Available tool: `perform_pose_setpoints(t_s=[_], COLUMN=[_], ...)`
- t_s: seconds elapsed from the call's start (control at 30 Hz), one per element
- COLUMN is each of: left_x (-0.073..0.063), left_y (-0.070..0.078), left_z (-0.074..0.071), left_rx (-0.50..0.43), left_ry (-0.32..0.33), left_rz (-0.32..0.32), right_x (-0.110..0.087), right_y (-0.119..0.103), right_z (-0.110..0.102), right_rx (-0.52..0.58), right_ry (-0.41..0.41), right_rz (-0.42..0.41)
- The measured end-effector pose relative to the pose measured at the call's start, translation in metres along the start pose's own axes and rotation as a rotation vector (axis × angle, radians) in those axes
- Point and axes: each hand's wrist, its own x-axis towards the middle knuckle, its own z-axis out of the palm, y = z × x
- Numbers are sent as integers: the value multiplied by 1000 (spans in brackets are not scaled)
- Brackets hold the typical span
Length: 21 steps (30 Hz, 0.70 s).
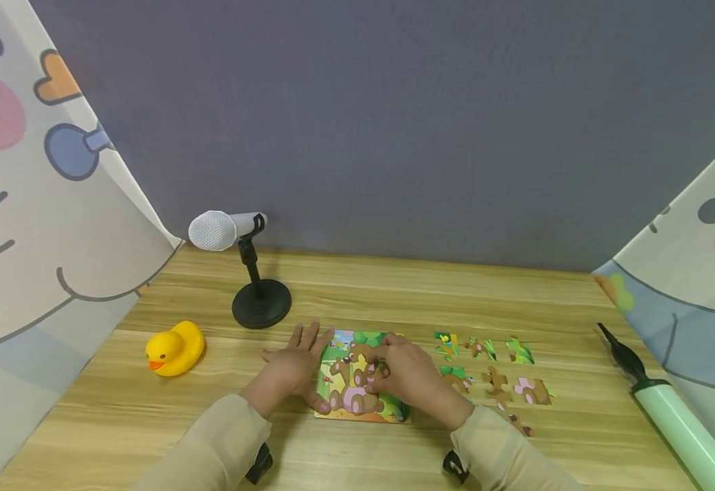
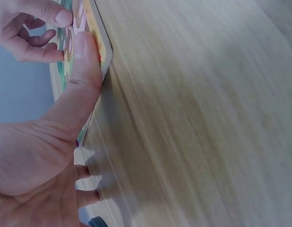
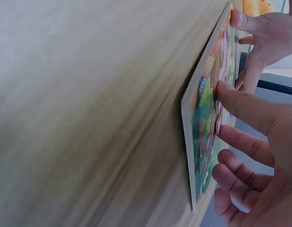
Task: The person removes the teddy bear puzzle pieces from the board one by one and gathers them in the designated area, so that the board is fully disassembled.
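Note:
A jigsaw puzzle board (image 1: 333,416) with a cartoon bear picture lies flat on the table. My left hand (image 1: 290,372) rests along its left side with fingers spread, the thumb (image 2: 82,61) lying on the board's near corner. Over the right half of the picture, my right hand (image 1: 415,375) pinches a small puzzle piece (image 3: 218,124) between thumb and forefinger, low against the board. Its other fingers curl loosely beside it. The hand partly hides that piece and the board's right side. Several loose puzzle pieces (image 1: 532,390) lie to the right of the board.
At the back left, a white microphone (image 1: 213,230) stands on a black round base (image 1: 262,304). A yellow rubber duck (image 1: 176,349) sits left of my left hand. A pale green air pump (image 1: 683,429) with a black nozzle lies along the right table edge.

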Motion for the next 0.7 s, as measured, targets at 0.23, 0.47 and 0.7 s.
perform_pose_setpoints(t_s=[0.23,0.47,0.7], left_x=[0,-1,0], left_y=[1,1,1], left_z=[0,1,3], left_rx=[11,23,26], left_ry=[19,44,63], left_rz=[3,6,2], right_x=[-1,-6,-12], right_y=[4,8,13], right_z=[-2,-9,-19], right_rx=[2,19,31], right_ry=[-2,-23,-21], right_rz=[-16,-11,2])
